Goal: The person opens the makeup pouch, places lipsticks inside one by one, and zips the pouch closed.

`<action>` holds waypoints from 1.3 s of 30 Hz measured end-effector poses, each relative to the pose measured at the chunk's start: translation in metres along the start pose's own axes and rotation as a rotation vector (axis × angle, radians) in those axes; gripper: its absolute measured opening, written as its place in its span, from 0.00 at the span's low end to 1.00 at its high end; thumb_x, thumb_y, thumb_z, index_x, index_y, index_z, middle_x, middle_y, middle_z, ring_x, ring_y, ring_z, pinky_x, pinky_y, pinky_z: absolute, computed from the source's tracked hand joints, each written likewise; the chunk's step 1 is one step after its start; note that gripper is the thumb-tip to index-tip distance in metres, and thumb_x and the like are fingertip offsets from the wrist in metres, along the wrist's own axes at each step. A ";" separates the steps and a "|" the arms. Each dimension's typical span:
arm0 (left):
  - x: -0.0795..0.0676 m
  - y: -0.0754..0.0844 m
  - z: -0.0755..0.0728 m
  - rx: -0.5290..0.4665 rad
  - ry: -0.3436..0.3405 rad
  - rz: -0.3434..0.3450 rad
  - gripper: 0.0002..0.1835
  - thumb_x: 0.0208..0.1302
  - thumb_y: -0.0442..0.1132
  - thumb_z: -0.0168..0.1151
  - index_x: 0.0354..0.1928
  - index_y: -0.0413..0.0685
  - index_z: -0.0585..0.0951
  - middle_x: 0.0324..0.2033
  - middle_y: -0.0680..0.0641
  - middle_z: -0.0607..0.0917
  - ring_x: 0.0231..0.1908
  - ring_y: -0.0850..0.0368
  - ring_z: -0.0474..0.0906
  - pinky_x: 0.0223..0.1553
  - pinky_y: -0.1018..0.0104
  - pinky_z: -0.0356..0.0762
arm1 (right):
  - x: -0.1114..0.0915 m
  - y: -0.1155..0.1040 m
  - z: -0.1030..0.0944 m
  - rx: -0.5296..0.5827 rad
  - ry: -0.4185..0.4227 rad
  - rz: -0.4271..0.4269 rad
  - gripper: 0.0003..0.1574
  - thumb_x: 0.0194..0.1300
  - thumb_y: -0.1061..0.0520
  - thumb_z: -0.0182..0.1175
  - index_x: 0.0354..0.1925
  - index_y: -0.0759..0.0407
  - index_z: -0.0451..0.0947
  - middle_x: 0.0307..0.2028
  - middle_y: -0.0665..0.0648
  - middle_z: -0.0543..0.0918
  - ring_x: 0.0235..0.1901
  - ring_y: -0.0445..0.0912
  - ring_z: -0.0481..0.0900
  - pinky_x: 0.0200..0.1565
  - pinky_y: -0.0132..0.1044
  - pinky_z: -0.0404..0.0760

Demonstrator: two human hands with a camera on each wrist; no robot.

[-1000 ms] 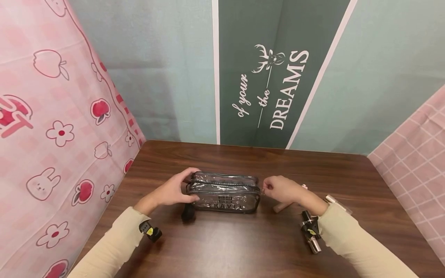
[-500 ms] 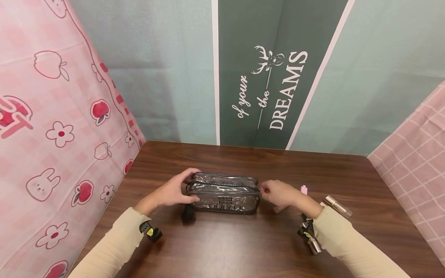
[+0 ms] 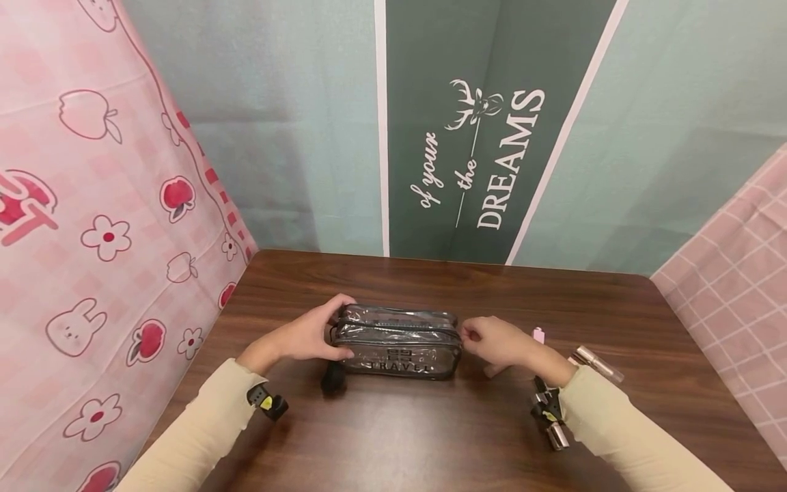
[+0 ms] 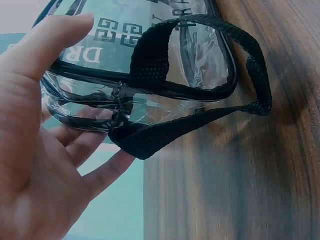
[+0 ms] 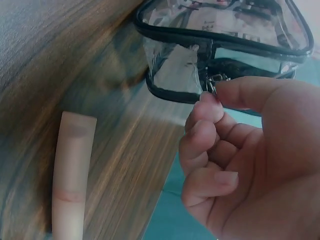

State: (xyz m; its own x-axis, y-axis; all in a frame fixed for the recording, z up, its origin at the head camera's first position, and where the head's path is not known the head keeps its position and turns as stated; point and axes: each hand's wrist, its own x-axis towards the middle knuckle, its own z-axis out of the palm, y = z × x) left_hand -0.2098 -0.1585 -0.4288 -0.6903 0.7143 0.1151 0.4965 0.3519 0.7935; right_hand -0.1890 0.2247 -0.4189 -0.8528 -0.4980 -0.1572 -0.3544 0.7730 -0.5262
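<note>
A clear travel pouch [image 3: 399, 354] with black piping and printed lettering stands on the brown wooden table. My left hand [image 3: 305, 335] holds its left end, thumb on the front and fingers behind. In the left wrist view, a black webbing strap [image 4: 175, 131] loops out from that end, one fingertip at its edge. At the opposite end, my right hand [image 3: 498, 340] pinches the small metal zipper pull [image 5: 213, 86] between thumb and index finger, the other fingers curled. The zip along the top looks closed in the head view.
Right of the pouch lies a beige tube [image 5: 74, 165], partly under my right hand in the head view. Farther right are a small pink item [image 3: 538, 334], a champagne-coloured tube [image 3: 598, 365] and a shiny metallic cylinder [image 3: 557, 436] by my wrist camera. Printed cloths hang around the table.
My right hand has come slightly down and left, right up to the pouch's end, and has since stayed nearly still. The left hand and pouch have hardly moved.
</note>
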 end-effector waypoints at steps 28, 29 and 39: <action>0.004 0.006 -0.007 0.069 -0.082 -0.098 0.43 0.52 0.42 0.81 0.64 0.53 0.63 0.52 0.50 0.79 0.49 0.56 0.80 0.54 0.56 0.76 | -0.031 0.087 0.002 -0.194 0.090 -0.208 0.22 0.52 0.40 0.78 0.38 0.45 0.79 0.36 0.45 0.77 0.40 0.43 0.73 0.41 0.41 0.76; 0.004 0.006 -0.007 0.066 -0.081 -0.091 0.42 0.52 0.42 0.80 0.64 0.52 0.63 0.52 0.50 0.79 0.49 0.55 0.80 0.54 0.56 0.76 | -0.031 0.089 0.002 -0.207 0.085 -0.210 0.21 0.53 0.41 0.78 0.38 0.45 0.79 0.36 0.44 0.76 0.41 0.43 0.74 0.42 0.42 0.76; 0.002 0.002 -0.003 0.035 -0.053 -0.084 0.44 0.53 0.40 0.80 0.65 0.53 0.61 0.54 0.49 0.78 0.52 0.54 0.78 0.56 0.54 0.74 | -0.032 0.093 0.003 -0.194 -0.013 -0.258 0.19 0.50 0.51 0.79 0.37 0.44 0.79 0.35 0.42 0.76 0.41 0.43 0.73 0.42 0.41 0.74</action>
State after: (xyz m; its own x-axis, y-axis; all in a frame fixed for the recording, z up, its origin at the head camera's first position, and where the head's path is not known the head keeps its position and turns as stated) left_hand -0.2118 -0.1580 -0.4248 -0.7018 0.7121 0.0164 0.4568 0.4323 0.7775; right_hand -0.1936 0.3113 -0.4657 -0.7204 -0.6917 -0.0508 -0.6261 0.6801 -0.3812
